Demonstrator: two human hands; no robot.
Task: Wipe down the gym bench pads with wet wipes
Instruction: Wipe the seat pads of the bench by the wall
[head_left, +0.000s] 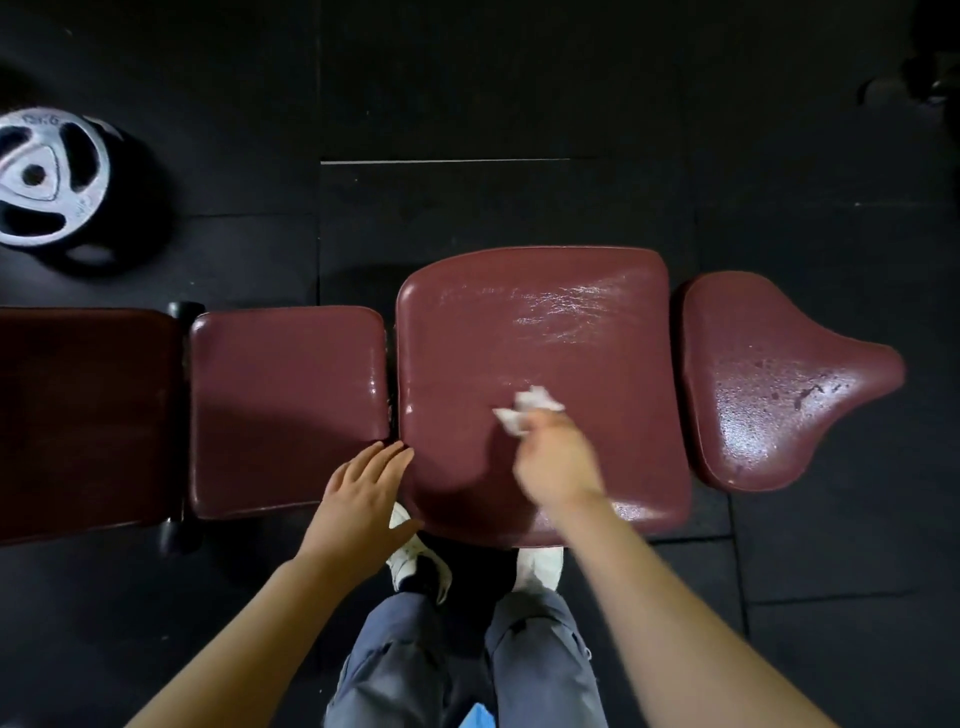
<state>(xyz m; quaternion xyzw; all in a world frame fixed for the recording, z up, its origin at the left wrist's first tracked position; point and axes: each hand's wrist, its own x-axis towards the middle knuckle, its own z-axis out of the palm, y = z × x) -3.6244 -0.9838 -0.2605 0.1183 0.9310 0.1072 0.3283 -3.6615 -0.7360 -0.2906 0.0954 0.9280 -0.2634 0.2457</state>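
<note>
Right hand (558, 462) was over the large middle pad (540, 353), fingers curled round a crumpled white wet wipe (527, 410) and pressing it to the vinyl a little below the pad's centre; hand was motion-blurred, so individual fingers could not be made out. Left hand (363, 493) lay flat with fingers straight and close together, holding nothing, its fingertips at the gap between the middle pad and the smaller pad (288, 410) to the left, near their front edges. Upper right part of the middle pad showed shiny wet streaks. To the right, just apart from the middle pad, sat a tapered seat pad (774, 379), speckled with droplets and a few darker marks. Far left, a darker pad (83, 415) ran out of frame, with black frame parts showing between it and the smaller pad. All pads were maroon and lay in one row across the view. Below the bench, the person's grey trousers (535, 670) and white shoes (415, 566) stood on the black rubber floor (519, 78). A silver weight plate (44, 176) lay on the floor at upper left, well apart from the bench.
</note>
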